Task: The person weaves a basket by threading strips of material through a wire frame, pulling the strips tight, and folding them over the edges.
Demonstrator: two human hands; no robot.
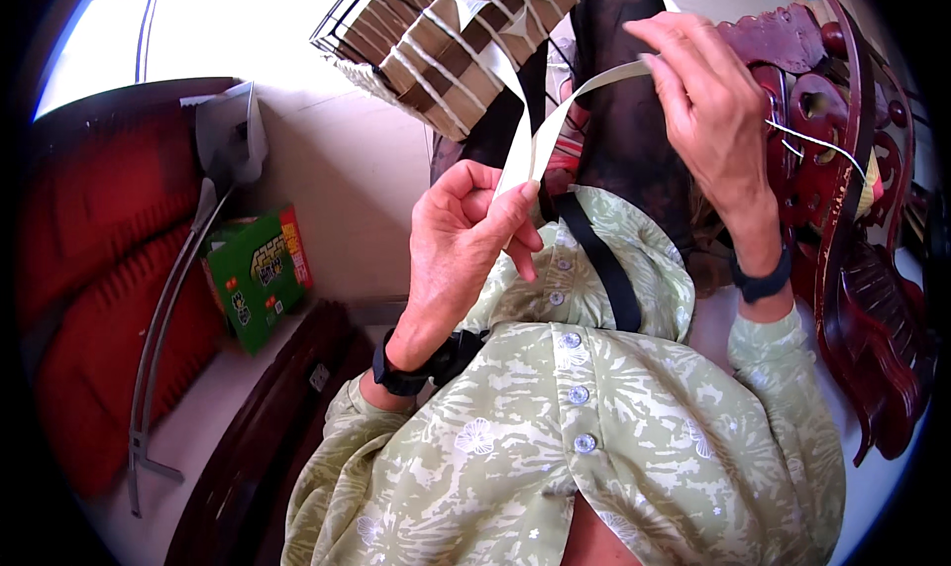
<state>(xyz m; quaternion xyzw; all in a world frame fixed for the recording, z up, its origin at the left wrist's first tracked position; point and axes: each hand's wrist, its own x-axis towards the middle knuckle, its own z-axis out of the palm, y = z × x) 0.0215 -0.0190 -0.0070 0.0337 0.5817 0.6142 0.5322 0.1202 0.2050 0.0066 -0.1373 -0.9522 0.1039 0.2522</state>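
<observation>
A long cream strip [515, 155], flat like ribbon, comes down from the woven basket [436, 71] to my left hand [466, 234]. My left thumb and fingers pinch it where its two lengths meet. From there the other length [604, 76] curves up and right to my right hand [713, 110], raised, with the strip's end between thumb and fingers. The fingertips partly hide that end. The basket is tilted above my lap, with a black wire frame, brown bands and white cord wound over it.
A carved dark red wooden chair [842, 170] stands close on my right, a white cord [812, 138] lying across it. On the left are red cushions [119, 209], a grey metal stand [163, 338] and a green box [258, 279]. Dark wood [267, 437] lies near my left elbow.
</observation>
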